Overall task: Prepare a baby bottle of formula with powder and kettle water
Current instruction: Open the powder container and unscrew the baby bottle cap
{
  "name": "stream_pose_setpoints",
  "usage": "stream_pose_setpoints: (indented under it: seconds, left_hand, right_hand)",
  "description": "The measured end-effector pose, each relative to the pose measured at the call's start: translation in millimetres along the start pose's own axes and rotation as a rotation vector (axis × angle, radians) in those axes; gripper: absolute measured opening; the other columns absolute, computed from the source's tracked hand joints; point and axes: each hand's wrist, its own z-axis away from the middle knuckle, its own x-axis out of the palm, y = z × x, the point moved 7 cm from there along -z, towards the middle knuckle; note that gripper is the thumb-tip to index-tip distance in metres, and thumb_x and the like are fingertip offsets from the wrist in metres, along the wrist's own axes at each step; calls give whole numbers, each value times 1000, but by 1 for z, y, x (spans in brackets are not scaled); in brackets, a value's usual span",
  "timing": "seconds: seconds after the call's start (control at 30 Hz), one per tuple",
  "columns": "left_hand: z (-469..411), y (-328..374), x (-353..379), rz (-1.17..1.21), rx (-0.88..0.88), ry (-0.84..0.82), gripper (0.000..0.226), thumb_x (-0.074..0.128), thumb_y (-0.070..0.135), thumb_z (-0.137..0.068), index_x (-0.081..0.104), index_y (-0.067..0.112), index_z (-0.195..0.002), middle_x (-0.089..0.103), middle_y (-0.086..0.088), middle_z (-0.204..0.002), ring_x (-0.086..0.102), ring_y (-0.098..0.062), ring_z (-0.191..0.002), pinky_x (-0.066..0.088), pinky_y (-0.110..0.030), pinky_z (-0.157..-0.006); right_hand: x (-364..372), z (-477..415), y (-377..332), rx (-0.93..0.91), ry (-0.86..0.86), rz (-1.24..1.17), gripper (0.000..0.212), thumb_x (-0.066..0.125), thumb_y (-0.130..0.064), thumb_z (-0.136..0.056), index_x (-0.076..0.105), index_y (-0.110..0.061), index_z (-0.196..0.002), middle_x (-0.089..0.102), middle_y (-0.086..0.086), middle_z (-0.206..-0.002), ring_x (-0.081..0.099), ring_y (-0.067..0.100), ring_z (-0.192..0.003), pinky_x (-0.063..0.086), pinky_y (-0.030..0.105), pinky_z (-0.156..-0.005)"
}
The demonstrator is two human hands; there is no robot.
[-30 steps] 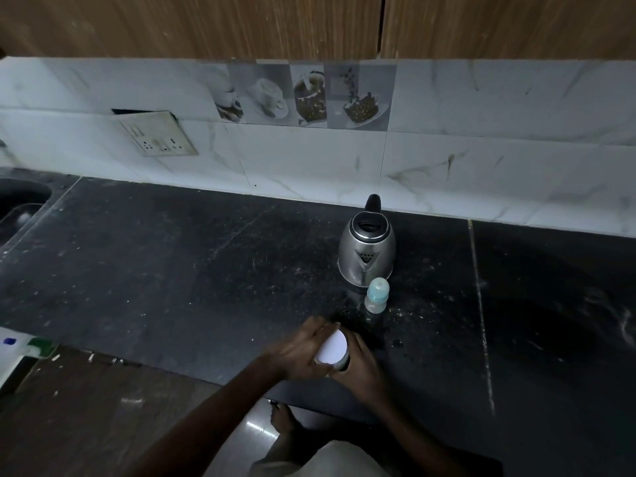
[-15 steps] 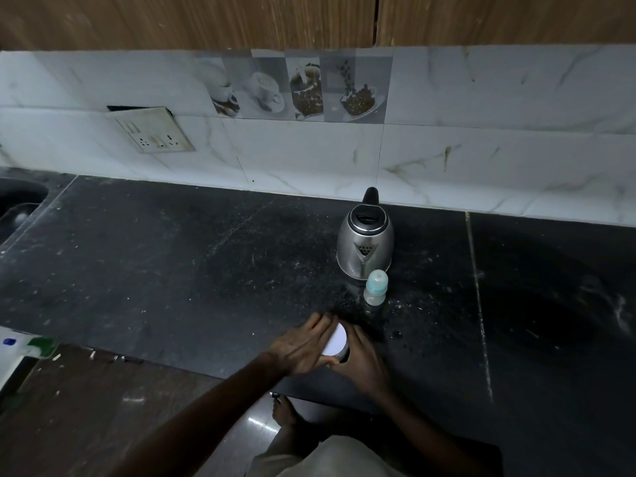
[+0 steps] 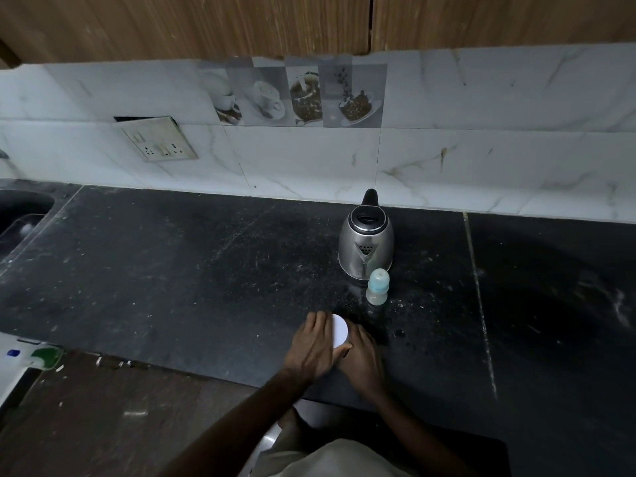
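Note:
A small tin with a white round lid (image 3: pixel 340 333) stands on the dark counter near its front edge. My left hand (image 3: pixel 314 349) lies over the lid's left side and my right hand (image 3: pixel 363 358) wraps the tin's body from the right, so most of the tin is hidden. Behind it stands a small baby bottle (image 3: pixel 377 286) with a pale blue cap, upright. A steel kettle (image 3: pixel 366 247) with a black handle sits just behind the bottle, its spout facing me.
The black stone counter (image 3: pixel 206 270) runs left to a sink (image 3: pixel 20 211). A switch plate (image 3: pixel 156 138) hangs on the marble backsplash. Wooden cabinets are overhead. A white object with green and blue parts (image 3: pixel 38 358) sits low at the left.
My view has tilted down a little and come closer. Both hands stay on the tin; the left hand has shifted slightly on the lid.

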Motion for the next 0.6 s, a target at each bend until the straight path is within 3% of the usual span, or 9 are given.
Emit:
stream_pose_setpoints:
  seconds: [0.1,0.17,0.23,0.3,0.4,0.5,0.6]
  left_hand:
    - [11,4,-5,6,-162,-97,84,27,82,-93,64,8,-109,61,-10,-102,57,-29,-94,55,-41,-79]
    - [8,2,-19,57,-187,-19,91,31,84,-91,59,4,-125,58,-17,-124,52,-37,-117,51,-48,-97]
    - [6,11,-28,196,-17,-92,86,49,66,-94,36,6,-154,34,-17,-160,23,-38,-151,35,-52,-120]
    - [6,21,-29,194,197,-235,85,64,40,-93,21,17,-163,14,-9,-172,3,-29,-159,24,-45,-126]
    - [4,18,-37,86,146,-289,76,66,35,-90,34,25,-158,31,-8,-163,25,-32,-152,44,-48,-112]
    - [-2,10,-43,117,-9,-287,84,70,45,-84,33,24,-156,34,-7,-154,31,-31,-143,50,-49,-102]
    - [-4,20,-44,69,152,-300,75,69,37,-84,38,30,-152,34,-4,-154,34,-30,-139,54,-47,-95]
  right_hand:
    - [-2,5,-4,-10,37,37,65,80,-42,-82,51,-30,-139,64,-5,-126,65,15,-114,56,40,-97]
    - [-12,8,-14,25,23,18,68,80,-46,-78,57,-23,-138,65,-3,-124,65,17,-112,56,39,-94]
    - [-12,9,-15,29,28,25,69,72,-48,-79,55,-22,-140,65,-2,-125,67,18,-113,54,35,-94]
    - [-9,9,-13,33,11,24,77,72,-50,-74,52,-22,-143,61,-3,-127,66,18,-114,53,33,-96]
    - [-7,12,-12,65,7,4,82,69,-56,-67,57,-19,-139,60,-2,-126,65,19,-113,55,38,-94]
    - [-7,13,-15,74,38,5,78,69,-52,-68,56,-18,-137,61,1,-124,66,23,-111,56,42,-91]
    - [-6,15,-15,80,50,16,75,65,-57,-69,60,-16,-132,60,2,-120,66,25,-108,55,40,-89]
